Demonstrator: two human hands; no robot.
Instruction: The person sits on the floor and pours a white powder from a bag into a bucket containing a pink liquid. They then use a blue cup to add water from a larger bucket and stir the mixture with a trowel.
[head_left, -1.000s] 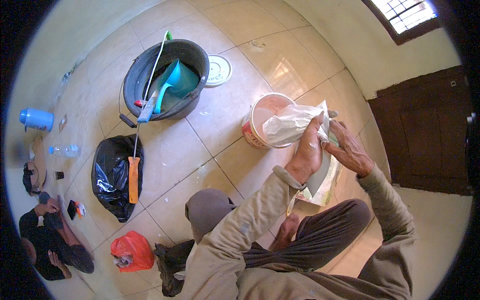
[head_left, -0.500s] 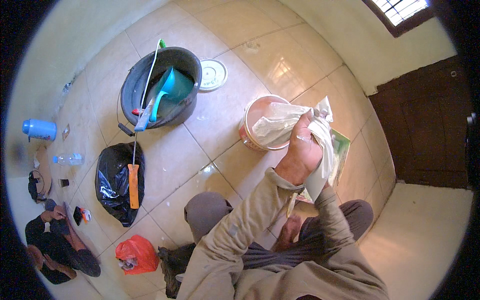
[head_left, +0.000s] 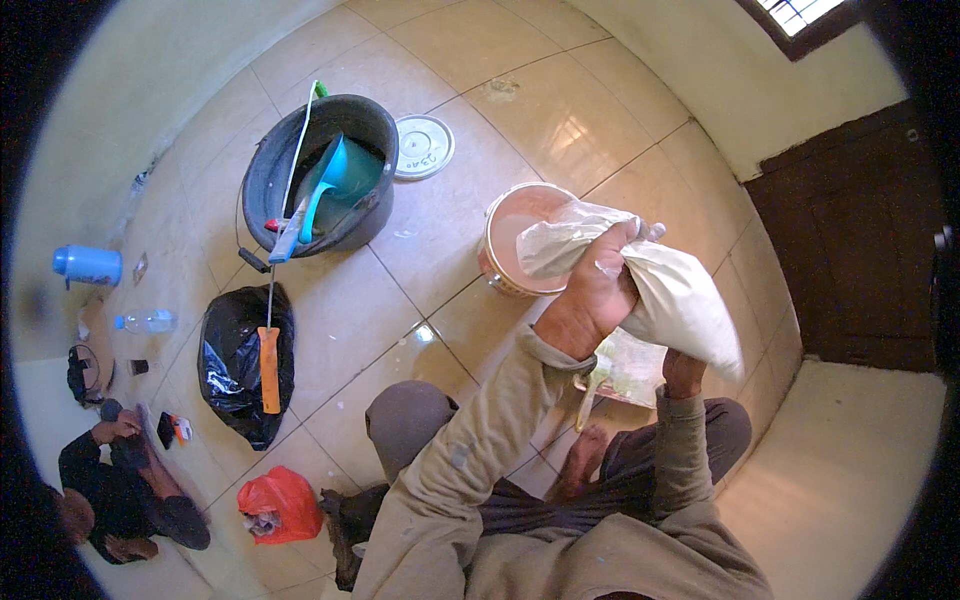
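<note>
A white bag (head_left: 685,305) with a bulging body lies tilted in the air, its crumpled mouth over a pinkish-white bucket (head_left: 497,270). My left hand (head_left: 600,290), smeared with white, is closed round the bag's gathered neck. At the bulging end, my right hand (head_left: 684,372) holds the bag from below; its fingers are hidden behind it. Pale material shows inside the bucket. Below the bag, near my foot, a putty-smeared board (head_left: 630,370) lies on the floor with a light-handled scraper or brush (head_left: 588,395) at its edge.
A black tub (head_left: 370,215) holds a turquoise dipper (head_left: 325,190); a roller with an orange handle (head_left: 268,370) leans across it. Around it lie a round white lid (head_left: 425,147), a black plastic bag (head_left: 225,385) and a red bag (head_left: 280,505). Another person (head_left: 125,480) sits at far left.
The bag's bulging end has swung up and out to the right, raised by my right hand, which was hidden before. My left hand keeps its grip on the neck.
</note>
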